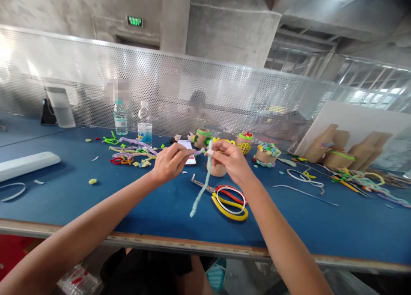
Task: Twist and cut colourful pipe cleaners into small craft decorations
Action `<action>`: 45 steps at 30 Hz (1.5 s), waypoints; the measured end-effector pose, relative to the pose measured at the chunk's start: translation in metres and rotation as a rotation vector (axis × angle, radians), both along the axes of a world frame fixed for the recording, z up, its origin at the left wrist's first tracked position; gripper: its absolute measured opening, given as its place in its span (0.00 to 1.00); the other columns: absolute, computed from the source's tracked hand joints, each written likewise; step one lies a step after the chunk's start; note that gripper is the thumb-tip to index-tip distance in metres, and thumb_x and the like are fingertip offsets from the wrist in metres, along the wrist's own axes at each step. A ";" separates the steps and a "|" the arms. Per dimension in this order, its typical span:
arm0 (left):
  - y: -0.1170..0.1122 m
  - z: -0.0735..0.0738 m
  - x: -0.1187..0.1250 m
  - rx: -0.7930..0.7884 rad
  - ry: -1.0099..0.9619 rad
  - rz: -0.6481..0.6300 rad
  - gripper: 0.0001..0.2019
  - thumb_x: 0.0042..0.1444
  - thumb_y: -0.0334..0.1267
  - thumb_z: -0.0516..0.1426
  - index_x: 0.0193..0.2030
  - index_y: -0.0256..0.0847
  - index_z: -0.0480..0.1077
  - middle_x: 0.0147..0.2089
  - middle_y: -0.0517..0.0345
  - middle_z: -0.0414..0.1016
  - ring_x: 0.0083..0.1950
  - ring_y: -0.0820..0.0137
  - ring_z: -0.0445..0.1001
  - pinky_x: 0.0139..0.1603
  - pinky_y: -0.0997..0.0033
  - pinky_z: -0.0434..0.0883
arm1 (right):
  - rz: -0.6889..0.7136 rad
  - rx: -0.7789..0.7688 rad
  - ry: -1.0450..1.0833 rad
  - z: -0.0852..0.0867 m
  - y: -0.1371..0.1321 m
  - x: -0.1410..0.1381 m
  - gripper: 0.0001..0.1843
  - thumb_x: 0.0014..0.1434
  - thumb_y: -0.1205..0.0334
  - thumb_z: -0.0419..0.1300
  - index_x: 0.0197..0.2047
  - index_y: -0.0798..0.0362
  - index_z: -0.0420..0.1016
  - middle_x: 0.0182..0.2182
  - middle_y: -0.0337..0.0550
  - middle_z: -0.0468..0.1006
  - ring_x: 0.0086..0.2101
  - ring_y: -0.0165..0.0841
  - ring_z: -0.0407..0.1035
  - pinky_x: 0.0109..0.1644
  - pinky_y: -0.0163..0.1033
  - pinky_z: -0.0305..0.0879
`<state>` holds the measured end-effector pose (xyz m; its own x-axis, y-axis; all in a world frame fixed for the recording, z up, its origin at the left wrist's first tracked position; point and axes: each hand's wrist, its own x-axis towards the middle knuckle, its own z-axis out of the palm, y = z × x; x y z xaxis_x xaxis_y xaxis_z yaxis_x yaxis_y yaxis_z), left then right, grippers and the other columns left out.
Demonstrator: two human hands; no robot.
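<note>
Both my hands are raised above the blue table (96,201). My left hand (168,162) is closed in a pinch on a thin purple pipe cleaner (196,151) that reaches toward my right hand. My right hand (229,158) is closed round the top of a pale blue pipe cleaner (202,188), which hangs down to just above the table. The two pipe cleaners meet between my fingertips. Under my hands lie scissors with red and yellow handles (229,201) and a white loop. A phone (188,151) lies behind my left hand.
Two water bottles (120,117) (144,123) stand at the back left beside a heap of coloured pipe cleaners (130,153). Decorated small pots (266,153) stand behind my hands. More pipe cleaners and cardboard shapes (337,149) lie at the right. A perforated metal screen (224,89) backs the table.
</note>
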<state>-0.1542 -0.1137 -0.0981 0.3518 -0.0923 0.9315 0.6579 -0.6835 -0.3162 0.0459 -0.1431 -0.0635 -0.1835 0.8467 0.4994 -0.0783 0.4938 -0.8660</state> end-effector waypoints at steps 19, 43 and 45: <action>0.004 -0.011 0.004 -0.140 0.093 0.009 0.12 0.61 0.33 0.50 0.46 0.42 0.73 0.34 0.56 0.72 0.27 0.77 0.68 0.26 0.80 0.65 | 0.132 -0.283 0.161 -0.026 0.003 -0.019 0.13 0.42 0.56 0.68 0.29 0.53 0.72 0.21 0.34 0.74 0.23 0.26 0.71 0.29 0.32 0.69; -0.009 -0.007 0.018 -0.519 -0.105 -0.303 0.09 0.62 0.37 0.49 0.39 0.38 0.70 0.37 0.53 0.74 0.38 0.69 0.74 0.39 0.69 0.71 | 0.116 -0.331 0.366 -0.025 0.002 -0.023 0.04 0.41 0.64 0.65 0.24 0.53 0.75 0.20 0.36 0.75 0.17 0.21 0.59 0.19 0.29 0.57; -0.009 -0.006 0.020 -0.709 -0.211 -0.439 0.10 0.61 0.40 0.51 0.37 0.37 0.69 0.32 0.55 0.73 0.28 0.73 0.72 0.29 0.74 0.70 | 0.154 -0.326 0.361 -0.026 0.002 -0.021 0.04 0.41 0.64 0.65 0.23 0.54 0.73 0.20 0.35 0.74 0.16 0.20 0.58 0.19 0.28 0.56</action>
<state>-0.1338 -0.1228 -0.1042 0.2332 0.4492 0.8625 0.2850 -0.8796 0.3810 0.0246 -0.1411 -0.0899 -0.1831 0.9457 0.2687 -0.4518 0.1619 -0.8773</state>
